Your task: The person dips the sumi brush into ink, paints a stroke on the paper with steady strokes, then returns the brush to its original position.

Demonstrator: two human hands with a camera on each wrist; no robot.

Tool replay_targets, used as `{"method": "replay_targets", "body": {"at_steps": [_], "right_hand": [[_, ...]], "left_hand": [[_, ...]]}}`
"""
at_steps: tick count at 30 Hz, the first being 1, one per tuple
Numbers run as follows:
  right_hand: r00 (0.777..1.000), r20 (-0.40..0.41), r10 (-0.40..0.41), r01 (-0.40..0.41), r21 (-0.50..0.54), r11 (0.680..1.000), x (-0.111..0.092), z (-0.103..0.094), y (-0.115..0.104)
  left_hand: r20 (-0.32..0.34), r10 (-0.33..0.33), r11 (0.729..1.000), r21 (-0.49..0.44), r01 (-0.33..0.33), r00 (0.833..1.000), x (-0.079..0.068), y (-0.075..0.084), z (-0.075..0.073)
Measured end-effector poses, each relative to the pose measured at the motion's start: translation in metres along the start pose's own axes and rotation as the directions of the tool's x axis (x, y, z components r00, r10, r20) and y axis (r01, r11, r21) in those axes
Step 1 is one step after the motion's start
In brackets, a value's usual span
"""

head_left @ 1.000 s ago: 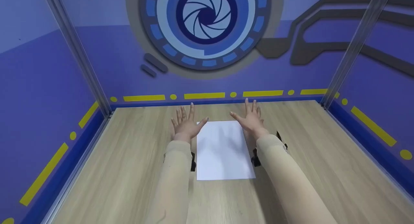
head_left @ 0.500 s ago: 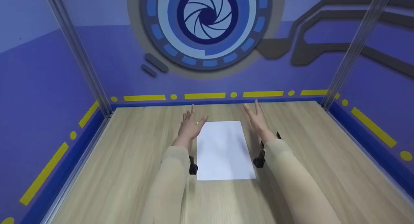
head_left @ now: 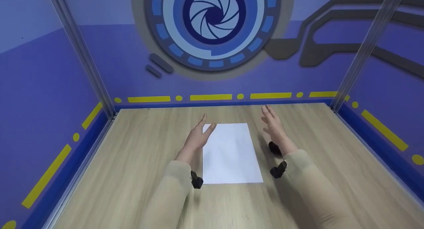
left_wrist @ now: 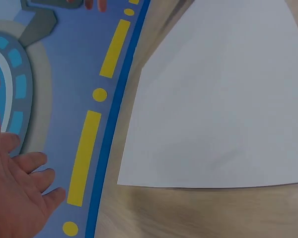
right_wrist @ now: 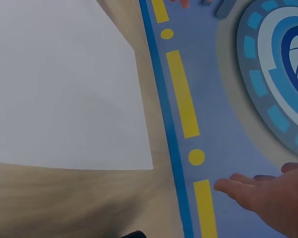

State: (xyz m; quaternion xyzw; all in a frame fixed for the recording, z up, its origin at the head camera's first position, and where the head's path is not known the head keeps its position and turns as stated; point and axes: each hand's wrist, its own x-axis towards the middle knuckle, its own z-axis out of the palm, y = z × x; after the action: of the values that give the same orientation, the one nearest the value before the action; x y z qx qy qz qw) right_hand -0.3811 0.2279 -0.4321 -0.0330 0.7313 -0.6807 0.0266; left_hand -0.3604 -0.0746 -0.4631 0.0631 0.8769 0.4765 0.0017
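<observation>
A blank white sheet of paper [head_left: 230,154] lies flat on the wooden table between my two hands. On its left side, my left hand [head_left: 197,136] is raised with the palm turned inward, thumb and fingers extended, overlapping the sheet's upper left edge in the head view. My right hand [head_left: 275,126] is held up to the right of the sheet, palm facing in and fingers extended. Both hands hold nothing. In the left wrist view the left hand [left_wrist: 22,193] shows its palm and spread fingers; in the right wrist view the right hand [right_wrist: 273,198] has its fingers stretched out.
The wooden tabletop [head_left: 139,149] is bounded by purple-blue printed panels, with the back wall [head_left: 116,63] behind it. Metal posts [head_left: 82,63] stand at the back corners. A black wrist camera [head_left: 196,181] sits at the left cuff, another black camera [head_left: 278,170] at the right.
Both hands have turned from palms facing forward with fingers spread to palms facing each other. The right hand has shifted right and both wrists have drawn slightly back. The paper stays put.
</observation>
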Motion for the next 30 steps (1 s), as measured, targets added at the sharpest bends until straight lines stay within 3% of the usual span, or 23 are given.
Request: {"method": "replay_targets", "body": {"at_steps": [7,18,26,30], "right_hand": [[0.998,0.035,-0.055,0.053,0.053,0.997,-0.024,-0.018,-0.001],[0.987,0.112,-0.112,0.109,0.032,0.993,-0.064,-0.037,-0.002],[0.984,0.115,-0.133,0.145,-0.102,0.984,-0.090,-0.057,0.006],[0.979,0.119,-0.164,0.186,-0.212,0.959,-0.102,-0.067,0.016]], "left_hand": [[0.025,0.009,0.999,-0.038,-0.008,1.000,-0.023,-0.004,0.006],[0.093,0.047,0.999,0.003,-0.048,0.995,-0.051,-0.014,0.023],[0.170,0.047,0.997,0.053,-0.056,0.984,-0.065,-0.027,0.032],[0.210,0.043,0.994,0.091,-0.063,0.977,-0.069,-0.033,0.034]]}}
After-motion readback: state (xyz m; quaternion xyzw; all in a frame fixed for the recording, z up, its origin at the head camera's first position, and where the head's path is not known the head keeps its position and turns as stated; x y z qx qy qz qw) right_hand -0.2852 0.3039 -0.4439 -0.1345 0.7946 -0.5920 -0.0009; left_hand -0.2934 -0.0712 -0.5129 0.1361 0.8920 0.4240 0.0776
